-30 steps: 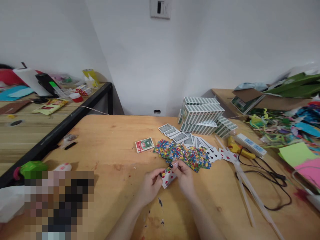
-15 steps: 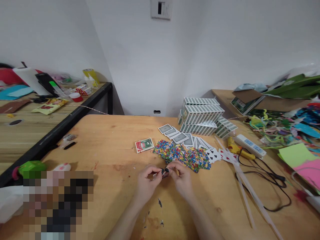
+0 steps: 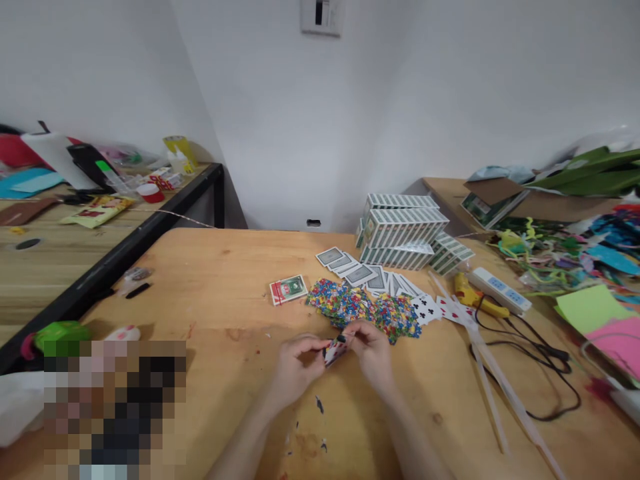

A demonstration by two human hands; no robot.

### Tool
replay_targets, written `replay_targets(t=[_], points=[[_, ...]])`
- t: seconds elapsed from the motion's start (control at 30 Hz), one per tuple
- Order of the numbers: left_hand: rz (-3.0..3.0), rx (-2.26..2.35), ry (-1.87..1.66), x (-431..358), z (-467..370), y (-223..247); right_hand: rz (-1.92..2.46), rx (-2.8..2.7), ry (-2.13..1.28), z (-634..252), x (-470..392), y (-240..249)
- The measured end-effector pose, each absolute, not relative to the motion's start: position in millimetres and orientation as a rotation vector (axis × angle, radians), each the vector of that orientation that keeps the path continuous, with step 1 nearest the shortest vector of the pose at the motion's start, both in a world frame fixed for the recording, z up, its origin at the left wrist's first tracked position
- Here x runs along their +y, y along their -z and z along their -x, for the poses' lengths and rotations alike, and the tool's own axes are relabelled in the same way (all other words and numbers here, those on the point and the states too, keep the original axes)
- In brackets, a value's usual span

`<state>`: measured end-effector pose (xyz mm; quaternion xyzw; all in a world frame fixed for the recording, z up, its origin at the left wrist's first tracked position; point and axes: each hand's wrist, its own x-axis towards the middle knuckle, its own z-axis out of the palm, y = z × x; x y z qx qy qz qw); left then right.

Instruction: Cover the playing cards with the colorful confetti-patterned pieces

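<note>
Close together above the near middle of the table, my left hand (image 3: 303,363) and my right hand (image 3: 371,357) are both closed in a pinch. Between them is a small playing card (image 3: 333,353), white with red and dark marks, partly covered by fingers. My left hand grips its left side. At the right fingertips a small dark piece (image 3: 341,339) shows; its kind is too small to make out. Just beyond lies a heap of colourful patterned cards (image 3: 360,307). Face-down grey-backed cards (image 3: 360,275) fan out behind it.
A red-and-green card box (image 3: 289,289) lies left of the heap. Striped boxes (image 3: 405,230) are stacked at the back right. On the right are a yellow glue gun (image 3: 483,297), its black cable, a power strip (image 3: 501,291) and clear glue sticks (image 3: 515,407). Dark scraps (image 3: 319,404) lie nearby.
My right hand has shifted slightly right and up from my left. More of the card's marked face now shows between them. Things on the table have stayed in place.
</note>
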<state>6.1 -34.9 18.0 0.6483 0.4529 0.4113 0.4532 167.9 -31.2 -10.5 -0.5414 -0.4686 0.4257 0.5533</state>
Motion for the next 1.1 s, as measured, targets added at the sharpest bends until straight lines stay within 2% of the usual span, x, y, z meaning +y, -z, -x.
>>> replay_targets(t=[0.43, 0.67, 0.87, 1.1], points=[[-1.593, 1.091, -1.035, -32, 0, -13, 1.326, -1.114, -1.024, -168, -30, 11], [-1.316, 1.203, -1.118, -32, -3, -4, 1.264, -0.987, -1.199, -162, -32, 8], [-1.081, 1.067, -1.154, -29, -6, 0, 1.034, -0.707, -1.364, -153, -32, 8], [-1.063, 1.251, -1.241, -23, -7, -1, 0.973, -0.829, -1.501, -141, -38, 2]])
